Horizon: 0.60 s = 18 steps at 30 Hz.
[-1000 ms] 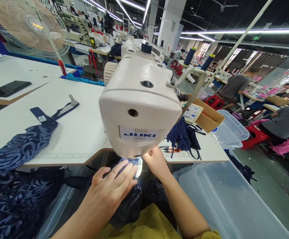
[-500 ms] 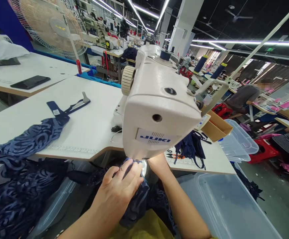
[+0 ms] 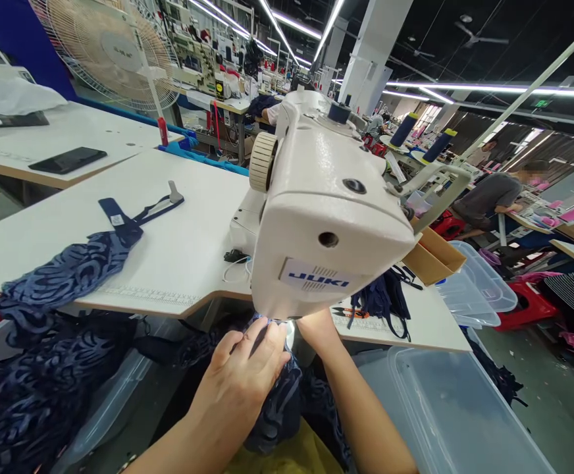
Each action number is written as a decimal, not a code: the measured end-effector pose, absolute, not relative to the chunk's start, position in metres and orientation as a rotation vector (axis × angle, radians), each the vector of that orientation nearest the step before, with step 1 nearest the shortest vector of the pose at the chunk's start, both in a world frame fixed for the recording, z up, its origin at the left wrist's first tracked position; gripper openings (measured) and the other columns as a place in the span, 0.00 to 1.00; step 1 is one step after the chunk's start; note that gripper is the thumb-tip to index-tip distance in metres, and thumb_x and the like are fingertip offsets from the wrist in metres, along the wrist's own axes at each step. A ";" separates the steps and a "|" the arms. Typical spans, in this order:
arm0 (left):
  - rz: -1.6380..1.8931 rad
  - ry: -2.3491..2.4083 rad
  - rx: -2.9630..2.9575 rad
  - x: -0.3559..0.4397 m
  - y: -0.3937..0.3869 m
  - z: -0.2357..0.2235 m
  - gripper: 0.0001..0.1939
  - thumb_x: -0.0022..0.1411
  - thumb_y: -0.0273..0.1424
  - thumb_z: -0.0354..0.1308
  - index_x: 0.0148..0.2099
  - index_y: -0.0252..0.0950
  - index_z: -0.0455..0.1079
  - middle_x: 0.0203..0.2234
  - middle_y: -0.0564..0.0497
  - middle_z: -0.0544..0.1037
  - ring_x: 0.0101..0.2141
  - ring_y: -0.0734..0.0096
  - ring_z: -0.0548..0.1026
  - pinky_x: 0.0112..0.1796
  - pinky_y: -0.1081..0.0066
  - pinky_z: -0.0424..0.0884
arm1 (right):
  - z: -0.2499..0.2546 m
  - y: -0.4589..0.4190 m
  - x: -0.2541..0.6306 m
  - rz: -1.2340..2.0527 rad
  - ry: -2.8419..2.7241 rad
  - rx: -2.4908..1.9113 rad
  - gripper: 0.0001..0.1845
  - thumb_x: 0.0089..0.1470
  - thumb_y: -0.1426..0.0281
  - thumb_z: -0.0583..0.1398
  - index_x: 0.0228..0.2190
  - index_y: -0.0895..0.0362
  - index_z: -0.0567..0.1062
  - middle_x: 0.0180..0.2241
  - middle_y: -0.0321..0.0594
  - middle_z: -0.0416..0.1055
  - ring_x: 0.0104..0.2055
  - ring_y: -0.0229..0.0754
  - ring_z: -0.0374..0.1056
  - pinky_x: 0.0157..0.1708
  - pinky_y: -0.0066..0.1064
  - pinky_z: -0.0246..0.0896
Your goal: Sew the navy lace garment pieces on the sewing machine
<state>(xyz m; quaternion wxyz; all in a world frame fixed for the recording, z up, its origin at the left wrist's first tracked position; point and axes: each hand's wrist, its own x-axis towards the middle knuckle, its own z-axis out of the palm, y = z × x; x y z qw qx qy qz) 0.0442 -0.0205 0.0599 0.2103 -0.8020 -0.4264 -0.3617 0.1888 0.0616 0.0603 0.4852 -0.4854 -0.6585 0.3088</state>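
Your left hand [image 3: 247,372] lies over the navy patterned fabric [image 3: 277,411], fingers stretched forward — whether they pinch it, I can't tell. The fabric runs lengthwise from below the sewing machine head [image 3: 331,210] toward your lap, directly under those fingers, so your left is nearer. Your right hand [image 3: 319,329] sits just right, fingertips hidden, grip unclear. The nameplate [image 3: 319,276] reads "JUKI"; the white label [image 3: 117,220] on the left is too small to read.
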 end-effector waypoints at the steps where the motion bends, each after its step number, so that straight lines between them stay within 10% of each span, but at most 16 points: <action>1: -1.001 -1.191 -2.237 0.044 -0.021 0.059 0.13 0.69 0.30 0.50 0.51 0.34 0.71 0.44 0.54 0.80 0.44 0.64 0.76 0.43 0.61 0.58 | 0.060 0.062 0.189 0.749 -1.610 -1.155 0.12 0.50 0.68 0.57 0.37 0.56 0.76 0.38 0.45 0.77 0.40 0.47 0.72 0.41 0.36 0.67; 18: -1.049 -1.219 -2.293 0.032 -0.020 0.055 0.16 0.70 0.37 0.48 0.52 0.35 0.70 0.45 0.51 0.79 0.46 0.62 0.75 0.44 0.60 0.59 | 0.050 0.071 0.199 0.498 -1.982 -1.061 0.13 0.51 0.72 0.56 0.36 0.51 0.79 0.35 0.42 0.78 0.49 0.50 0.69 0.53 0.44 0.63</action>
